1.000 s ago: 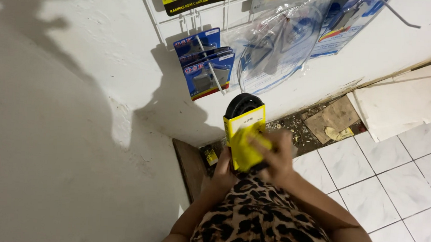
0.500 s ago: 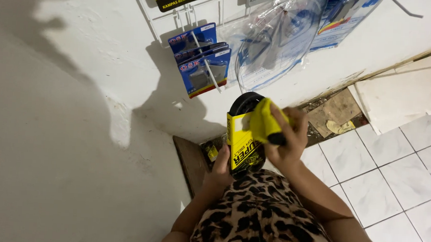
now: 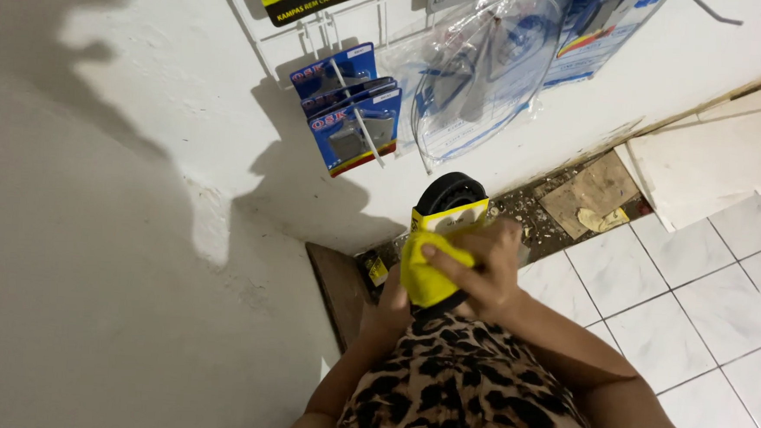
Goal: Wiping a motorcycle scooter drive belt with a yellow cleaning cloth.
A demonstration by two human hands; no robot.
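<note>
In front of my leopard-print top I hold a black rubber loop in a yellow card sleeve (image 3: 450, 211). My left hand (image 3: 396, 300) grips it from below and is mostly hidden behind it. My right hand (image 3: 479, 271) presses a yellow cloth (image 3: 426, 273) against the front of the sleeve, fingers curled over the cloth. Only the black top of the loop and the upper edge of the yellow card show above my hands.
Blue blister packs (image 3: 348, 117) hang on white wire hooks on the wall ahead, with clear plastic-bagged parts (image 3: 483, 72) beside them. A brown wooden board (image 3: 338, 286) leans in the corner. Debris and a cardboard scrap (image 3: 592, 192) lie along the wall base by white floor tiles (image 3: 697, 291).
The right hand with the yellow cloth has moved down over the front of the yellow sleeve, covering its printed face. The package has tilted slightly toward me.
</note>
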